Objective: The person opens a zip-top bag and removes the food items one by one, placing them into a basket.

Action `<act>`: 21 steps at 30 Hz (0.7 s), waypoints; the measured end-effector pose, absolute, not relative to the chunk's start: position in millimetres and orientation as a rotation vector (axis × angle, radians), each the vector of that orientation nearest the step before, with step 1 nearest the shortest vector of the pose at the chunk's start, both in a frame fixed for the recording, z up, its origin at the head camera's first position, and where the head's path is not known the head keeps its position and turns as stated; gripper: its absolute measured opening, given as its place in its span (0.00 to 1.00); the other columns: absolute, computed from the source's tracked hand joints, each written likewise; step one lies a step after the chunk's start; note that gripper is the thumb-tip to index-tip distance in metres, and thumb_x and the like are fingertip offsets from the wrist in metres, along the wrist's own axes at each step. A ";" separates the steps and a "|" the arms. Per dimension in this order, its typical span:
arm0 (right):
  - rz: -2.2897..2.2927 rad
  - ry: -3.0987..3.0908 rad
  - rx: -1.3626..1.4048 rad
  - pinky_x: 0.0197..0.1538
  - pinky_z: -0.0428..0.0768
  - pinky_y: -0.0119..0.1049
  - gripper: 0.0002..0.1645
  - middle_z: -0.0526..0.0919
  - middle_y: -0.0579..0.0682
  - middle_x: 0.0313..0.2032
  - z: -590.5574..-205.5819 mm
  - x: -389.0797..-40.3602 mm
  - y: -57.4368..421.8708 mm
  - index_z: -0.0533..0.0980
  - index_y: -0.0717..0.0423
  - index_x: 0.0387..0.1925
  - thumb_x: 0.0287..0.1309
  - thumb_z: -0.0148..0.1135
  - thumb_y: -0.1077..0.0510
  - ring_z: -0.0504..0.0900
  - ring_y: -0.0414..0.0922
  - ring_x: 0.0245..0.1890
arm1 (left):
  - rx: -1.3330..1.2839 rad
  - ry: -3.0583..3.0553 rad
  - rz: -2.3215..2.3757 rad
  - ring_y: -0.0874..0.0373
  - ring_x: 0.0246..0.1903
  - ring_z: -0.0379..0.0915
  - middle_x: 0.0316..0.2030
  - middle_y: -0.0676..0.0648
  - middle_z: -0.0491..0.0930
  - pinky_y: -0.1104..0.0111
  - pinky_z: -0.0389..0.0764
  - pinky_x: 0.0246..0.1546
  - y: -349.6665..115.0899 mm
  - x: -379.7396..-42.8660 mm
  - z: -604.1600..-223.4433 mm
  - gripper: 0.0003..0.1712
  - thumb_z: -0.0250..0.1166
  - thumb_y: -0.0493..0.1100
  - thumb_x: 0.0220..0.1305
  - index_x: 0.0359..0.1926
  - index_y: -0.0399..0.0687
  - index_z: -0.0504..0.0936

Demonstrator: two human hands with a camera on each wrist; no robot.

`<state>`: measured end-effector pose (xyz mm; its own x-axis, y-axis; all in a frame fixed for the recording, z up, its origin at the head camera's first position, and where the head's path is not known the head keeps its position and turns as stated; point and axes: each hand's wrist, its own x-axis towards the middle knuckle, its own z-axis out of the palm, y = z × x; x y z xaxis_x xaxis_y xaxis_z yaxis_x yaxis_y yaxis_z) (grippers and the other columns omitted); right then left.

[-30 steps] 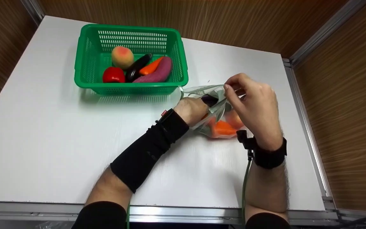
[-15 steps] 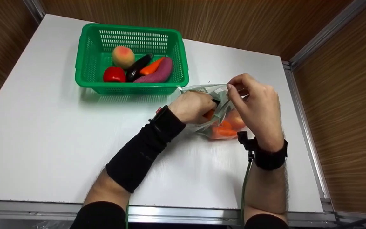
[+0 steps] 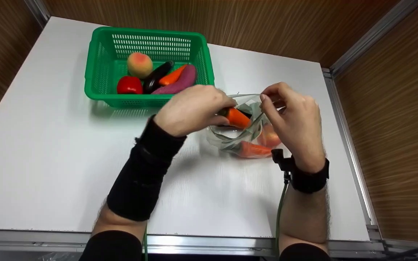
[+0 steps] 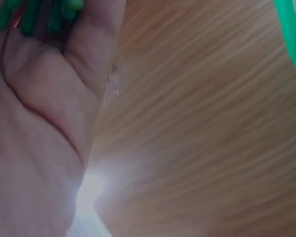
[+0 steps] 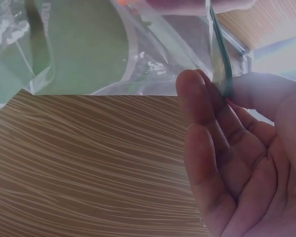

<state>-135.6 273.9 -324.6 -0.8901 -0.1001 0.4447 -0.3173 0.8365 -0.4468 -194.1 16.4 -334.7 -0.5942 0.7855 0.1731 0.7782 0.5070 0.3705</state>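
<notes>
My left hand (image 3: 196, 108) grips an orange carrot (image 3: 239, 119) by its green-topped end, over the mouth of a clear plastic bag (image 3: 218, 139). Green stalk stubs (image 4: 56, 17) show between its fingers in the left wrist view. The carrot's tip points down to the right into the bag. My right hand (image 3: 294, 123) pinches the rim of the bag (image 5: 153, 59) between thumb and fingers and holds it up. Through the plastic I see another orange carrot (image 3: 254, 149), a round peach-coloured fruit (image 3: 269, 135) and part of something dark (image 3: 246, 113).
Behind my left hand stands a green basket (image 3: 147, 96) with a peach (image 3: 140, 65), a red tomato-like item (image 3: 129, 85), an eggplant (image 3: 156, 78), a carrot (image 3: 172, 75) and a purple sweet potato (image 3: 180, 82). Wooden panels (image 3: 394, 127) border the white table (image 3: 67, 163).
My left hand went into the bag, then moved up and to the left, and a carrot now shows in its fingers. My right hand stays nearly still on the bag's rim.
</notes>
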 end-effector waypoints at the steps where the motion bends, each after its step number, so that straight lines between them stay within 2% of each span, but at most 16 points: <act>1: 0.739 -2.608 0.309 0.44 0.77 0.08 0.08 0.98 0.55 0.44 -324.7 -135.5 273.7 0.90 0.61 0.49 0.82 0.71 0.59 1.00 0.55 0.42 | 1.387 2.716 0.667 0.50 0.44 0.89 0.45 0.48 0.95 0.54 0.91 0.54 10.3 -193.3 -331.0 0.09 0.79 0.47 0.80 0.52 0.49 0.94; 9: 0.753 -2.611 0.303 0.43 0.77 0.08 0.08 0.98 0.54 0.43 -325.8 -136.1 272.8 0.90 0.61 0.49 0.82 0.72 0.59 1.00 0.54 0.43 | 1.239 2.841 0.891 0.49 0.55 0.92 0.54 0.47 0.97 0.54 0.92 0.65 -44.4 -177.3 -307.1 0.17 0.78 0.48 0.81 0.63 0.47 0.95; 15: 0.752 -2.618 0.295 0.43 0.77 0.08 0.08 0.98 0.54 0.43 -325.2 -135.7 273.5 0.90 0.60 0.50 0.83 0.72 0.59 1.00 0.54 0.43 | 1.208 2.940 1.189 0.48 0.57 0.94 0.57 0.46 0.98 0.53 0.86 0.67 -82.6 -167.9 -303.6 0.19 0.80 0.44 0.78 0.65 0.47 0.95; 21: 0.755 -2.625 0.282 0.44 0.77 0.08 0.08 0.98 0.54 0.44 -325.2 -135.0 274.4 0.90 0.61 0.50 0.83 0.71 0.59 1.00 0.53 0.43 | 1.147 3.024 1.322 0.50 0.63 0.93 0.60 0.46 0.97 0.55 0.89 0.72 -102.3 -168.1 -304.3 0.23 0.80 0.46 0.76 0.67 0.46 0.95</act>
<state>-135.0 274.4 -325.2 -0.9024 -0.0831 0.4228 -0.2950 0.8344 -0.4655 -168.1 -102.3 -304.3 -0.7295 0.4204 0.5395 0.6815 0.5134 0.5215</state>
